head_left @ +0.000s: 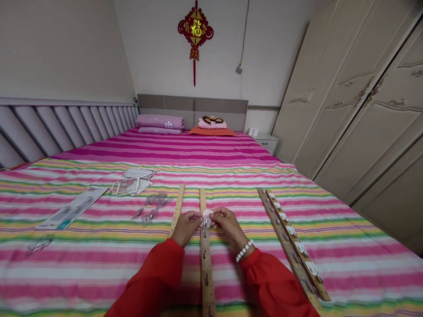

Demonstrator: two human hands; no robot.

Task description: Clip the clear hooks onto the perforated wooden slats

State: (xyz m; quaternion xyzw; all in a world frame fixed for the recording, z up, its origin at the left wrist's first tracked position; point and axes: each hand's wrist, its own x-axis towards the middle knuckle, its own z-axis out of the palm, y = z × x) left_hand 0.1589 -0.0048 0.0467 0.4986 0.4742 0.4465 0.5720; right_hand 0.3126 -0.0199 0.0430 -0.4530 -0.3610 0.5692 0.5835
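Note:
A small clear plastic piece with a white top (206, 216) is pinched between my two hands, over the middle wooden strip (207, 263). My left hand (187, 226) has its fingertips closed at the piece's left edge. Closed on its right edge are the fingers of my right hand (228, 225), with a white bead bracelet at the wrist. Small metal fittings sit in a row along the strip nearer to me. Another holed wooden strip (179, 204) lies just left, partly hidden by my left hand. What is printed on the piece is too small to read.
Two strips lie at the right: a wooden strip with white pieces (300, 246) and a strip with metal fittings (280, 231). Small clear packets (150, 207), a pile of cards (135, 181) and a long clear pack (74, 208) rest on the striped bedsheet (109, 268) at left.

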